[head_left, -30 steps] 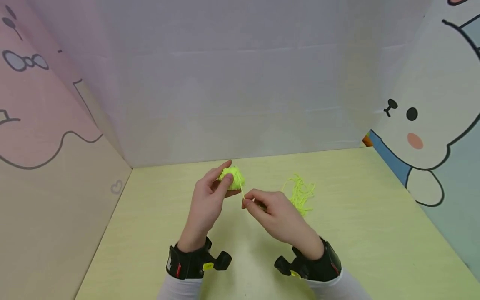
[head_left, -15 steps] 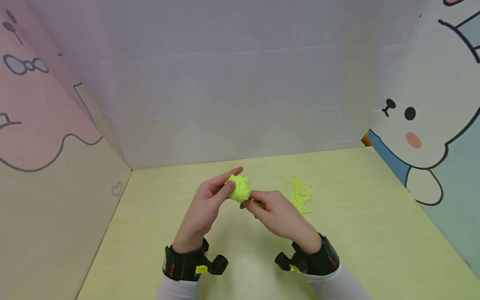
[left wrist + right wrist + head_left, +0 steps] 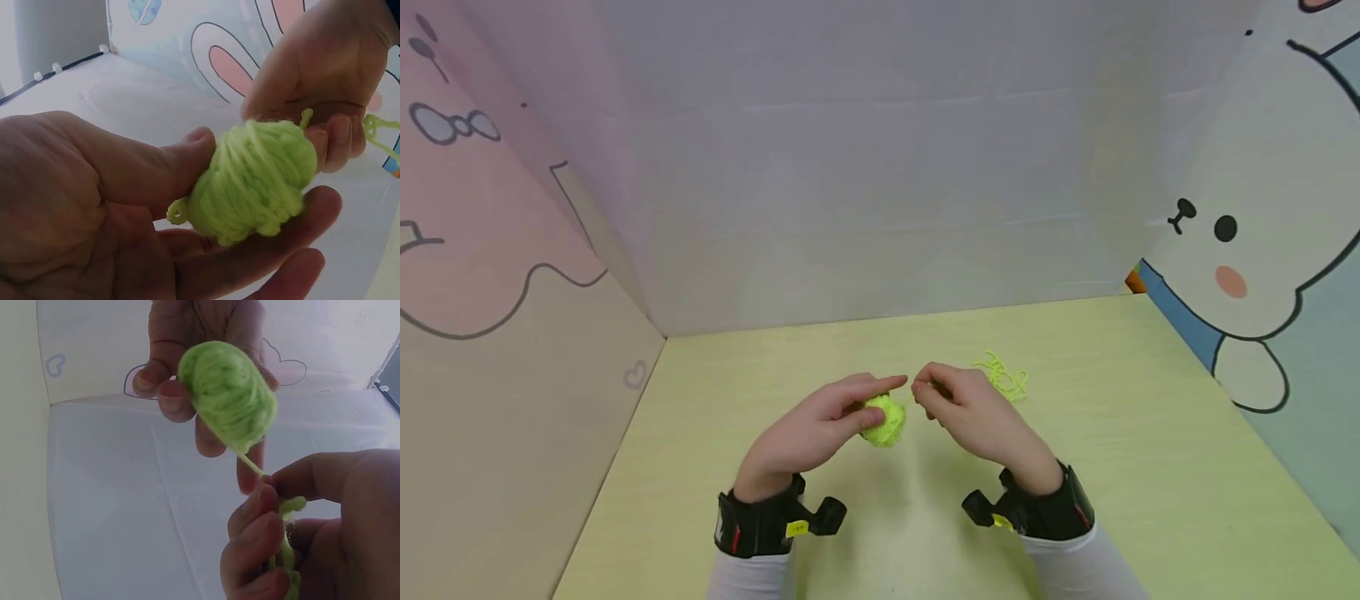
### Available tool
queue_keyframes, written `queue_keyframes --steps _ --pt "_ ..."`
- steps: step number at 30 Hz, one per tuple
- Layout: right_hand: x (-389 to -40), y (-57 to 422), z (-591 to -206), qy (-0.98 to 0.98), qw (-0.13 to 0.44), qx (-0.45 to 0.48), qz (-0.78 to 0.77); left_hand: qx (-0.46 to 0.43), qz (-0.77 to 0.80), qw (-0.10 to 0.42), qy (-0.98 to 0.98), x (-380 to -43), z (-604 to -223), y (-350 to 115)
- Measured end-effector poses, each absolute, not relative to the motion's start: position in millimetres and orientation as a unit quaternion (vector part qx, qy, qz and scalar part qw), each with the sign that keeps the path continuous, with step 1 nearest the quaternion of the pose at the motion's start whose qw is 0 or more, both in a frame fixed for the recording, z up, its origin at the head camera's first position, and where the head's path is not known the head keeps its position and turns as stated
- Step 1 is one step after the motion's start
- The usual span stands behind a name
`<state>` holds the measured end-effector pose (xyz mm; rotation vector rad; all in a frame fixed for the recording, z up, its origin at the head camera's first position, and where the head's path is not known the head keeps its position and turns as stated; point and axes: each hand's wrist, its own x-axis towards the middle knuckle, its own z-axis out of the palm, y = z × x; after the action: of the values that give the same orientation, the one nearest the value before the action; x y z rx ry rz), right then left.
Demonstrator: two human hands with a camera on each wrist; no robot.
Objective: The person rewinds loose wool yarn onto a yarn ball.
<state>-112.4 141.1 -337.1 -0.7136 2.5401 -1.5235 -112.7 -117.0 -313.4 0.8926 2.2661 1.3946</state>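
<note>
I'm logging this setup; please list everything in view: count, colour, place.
yarn ball: one, yellow-green, in the left hand
yarn strand: one, yellow-green, running from ball to right hand
loose yarn: one tangle, yellow-green, on the table beyond the right hand
table: one, pale yellow, before the person
back sheet: one, pale grey, behind the table
side panels: two, pink-cream at left, white-blue at right
cord: one, black, upper left of left wrist view
patch: one, orange, table's back right corner, unclear what
wrist bands: two, black, one per wrist
sleeves: two, pale, below the bands
hands: two, bare, both gripping yarn
</note>
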Motion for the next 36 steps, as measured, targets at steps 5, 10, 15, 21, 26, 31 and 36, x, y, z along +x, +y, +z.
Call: queue_keyframes --steps 5,10,15,21,26,31,36 --pt "-111.7 139.7 -337.9 0.830 0.033 -0.226 -0.508 0.300 0.432 0.137 0.839 -115.2 -319.4 -113.2" --pt "-107.9 135.9 -336.8 0.827 0.014 -0.220 -0.518 0.252 0.420 0.072 0.869 -118.4 -324.4 -107.0" --pt "-101.7 129.3 -335.0 0.821 0.001 -0.238 -0.520 0.184 0.451 0.000 0.873 -123.9 -330.8 -99.3" --pt "-96.4 119.1 -335.4 0.817 -0.005 -0.261 -0.514 0.124 0.511 -0.058 0.849 -128.2 -336.8 -96.5" --pt "-95.6 112.2 -338.7 0.822 0.002 -0.274 -0.499 0.104 0.595 -0.076 0.793 -129.0 -339.7 -97.9" --pt "-97.1 108.4 -341.7 0.833 0.015 -0.284 -0.474 0.098 0.669 -0.073 0.733 -126.7 -336.9 -98.0" --pt "-99.2 105.9 -345.0 0.836 0.031 -0.287 -0.467 0.105 0.713 -0.054 0.691 -123.6 -332.5 -97.1"
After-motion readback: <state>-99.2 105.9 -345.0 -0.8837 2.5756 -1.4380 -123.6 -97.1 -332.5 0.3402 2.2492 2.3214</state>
